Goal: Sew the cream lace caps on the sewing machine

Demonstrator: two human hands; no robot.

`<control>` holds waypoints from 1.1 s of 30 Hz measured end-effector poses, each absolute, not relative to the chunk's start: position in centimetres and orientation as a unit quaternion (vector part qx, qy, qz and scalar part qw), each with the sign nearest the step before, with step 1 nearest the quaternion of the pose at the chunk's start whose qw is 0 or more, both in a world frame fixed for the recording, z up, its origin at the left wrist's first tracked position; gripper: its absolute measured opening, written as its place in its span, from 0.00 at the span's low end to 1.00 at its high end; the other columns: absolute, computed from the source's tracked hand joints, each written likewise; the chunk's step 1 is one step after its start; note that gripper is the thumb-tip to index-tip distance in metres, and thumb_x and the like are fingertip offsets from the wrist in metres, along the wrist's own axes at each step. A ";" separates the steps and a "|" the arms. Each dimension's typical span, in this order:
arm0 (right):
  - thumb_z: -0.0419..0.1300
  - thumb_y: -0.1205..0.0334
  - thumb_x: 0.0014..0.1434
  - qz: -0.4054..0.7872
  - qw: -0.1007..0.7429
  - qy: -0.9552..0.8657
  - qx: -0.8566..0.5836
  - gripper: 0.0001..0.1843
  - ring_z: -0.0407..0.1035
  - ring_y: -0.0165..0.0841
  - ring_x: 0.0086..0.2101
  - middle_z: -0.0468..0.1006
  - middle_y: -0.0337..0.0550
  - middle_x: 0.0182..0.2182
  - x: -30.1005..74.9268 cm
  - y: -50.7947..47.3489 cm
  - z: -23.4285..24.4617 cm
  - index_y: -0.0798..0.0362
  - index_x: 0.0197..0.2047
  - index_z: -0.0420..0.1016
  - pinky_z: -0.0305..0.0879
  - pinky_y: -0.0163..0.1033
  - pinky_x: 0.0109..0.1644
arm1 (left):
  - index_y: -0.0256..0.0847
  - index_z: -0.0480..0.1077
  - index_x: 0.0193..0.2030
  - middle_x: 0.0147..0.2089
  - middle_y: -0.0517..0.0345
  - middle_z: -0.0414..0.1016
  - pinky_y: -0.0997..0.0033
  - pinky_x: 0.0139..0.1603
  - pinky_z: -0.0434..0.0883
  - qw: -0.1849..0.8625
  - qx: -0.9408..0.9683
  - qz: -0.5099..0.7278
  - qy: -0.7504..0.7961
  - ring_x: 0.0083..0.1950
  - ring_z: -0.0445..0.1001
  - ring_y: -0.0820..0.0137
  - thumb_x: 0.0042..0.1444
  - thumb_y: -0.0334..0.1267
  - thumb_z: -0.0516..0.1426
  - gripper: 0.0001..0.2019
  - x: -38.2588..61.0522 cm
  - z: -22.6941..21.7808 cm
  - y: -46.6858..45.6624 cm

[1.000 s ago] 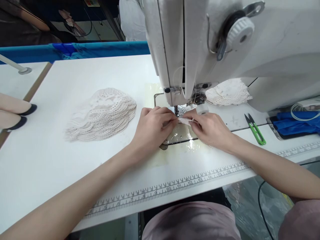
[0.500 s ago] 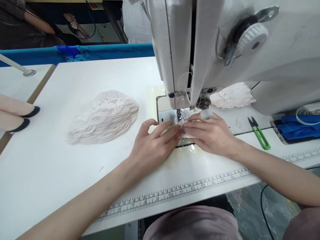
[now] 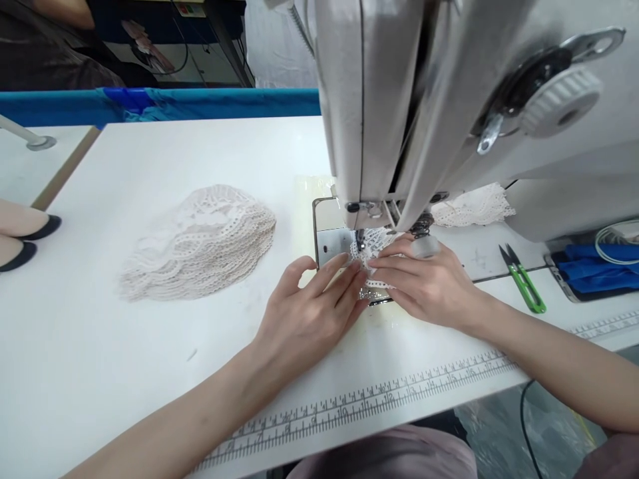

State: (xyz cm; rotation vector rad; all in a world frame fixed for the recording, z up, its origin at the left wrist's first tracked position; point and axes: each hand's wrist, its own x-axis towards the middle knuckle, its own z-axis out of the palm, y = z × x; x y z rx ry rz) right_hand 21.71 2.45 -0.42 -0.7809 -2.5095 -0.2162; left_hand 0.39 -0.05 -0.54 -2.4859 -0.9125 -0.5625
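A piece of white lace (image 3: 377, 241) lies under the presser foot (image 3: 360, 241) of the sewing machine (image 3: 344, 100). My left hand (image 3: 309, 313) is at the front left of the foot, its fingertips closed together on the lace's near edge. From the right, my right hand (image 3: 429, 279) holds the same lace, fingers bent over it close to the needle area. The fingertips of both hands nearly meet. Part of the lace is hidden beneath my right fingers and the machine head.
A stack of lace pieces (image 3: 210, 243) lies on the white table (image 3: 164, 379) to the left. More lace (image 3: 474, 205) sits behind the needle area. Green thread snips (image 3: 524, 283) and a tray with blue cloth (image 3: 594, 266) are at right. A printed ruler (image 3: 344, 416) lines the front edge.
The view has shifted, so the machine head looks larger and farther right. Both hands stay on the lace beside the presser foot, with little change in grip.
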 end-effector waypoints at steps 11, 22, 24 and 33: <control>0.54 0.71 0.62 -0.118 0.242 -0.914 -0.302 0.12 0.74 0.36 0.42 0.84 0.40 0.37 21.5 3.2 -0.8 0.55 0.40 0.79 0.67 0.43 0.48 | 0.39 0.73 0.50 0.50 0.55 0.80 0.57 0.48 0.64 0.222 -0.890 -0.190 -0.350 0.54 0.75 0.64 0.65 0.37 0.54 0.10 0.6 -0.5 0.7; 0.55 0.64 0.65 -0.147 0.239 -0.915 -0.289 0.11 0.73 0.34 0.40 0.83 0.40 0.40 21.6 2.6 -0.8 0.54 0.44 0.79 0.62 0.45 0.53 | 0.38 0.74 0.45 0.46 0.57 0.81 0.58 0.46 0.62 0.206 -0.889 -0.215 -0.347 0.52 0.76 0.64 0.63 0.36 0.57 0.07 0.6 -0.3 0.3; 0.56 0.63 0.64 -0.140 0.237 -0.918 -0.285 0.11 0.73 0.35 0.41 0.83 0.41 0.40 21.6 2.6 -0.8 0.54 0.43 0.80 0.63 0.46 0.52 | 0.39 0.73 0.45 0.46 0.58 0.81 0.58 0.46 0.62 0.198 -0.890 -0.212 -0.350 0.52 0.76 0.64 0.64 0.36 0.56 0.07 0.5 -0.3 0.3; 0.55 0.62 0.66 -0.143 0.221 -0.917 -0.300 0.12 0.74 0.35 0.40 0.83 0.41 0.41 21.6 2.6 -0.7 0.54 0.45 0.80 0.64 0.48 0.54 | 0.40 0.73 0.46 0.46 0.57 0.81 0.55 0.49 0.63 0.181 -0.896 -0.215 -0.343 0.52 0.76 0.63 0.62 0.35 0.57 0.07 0.4 -0.2 0.7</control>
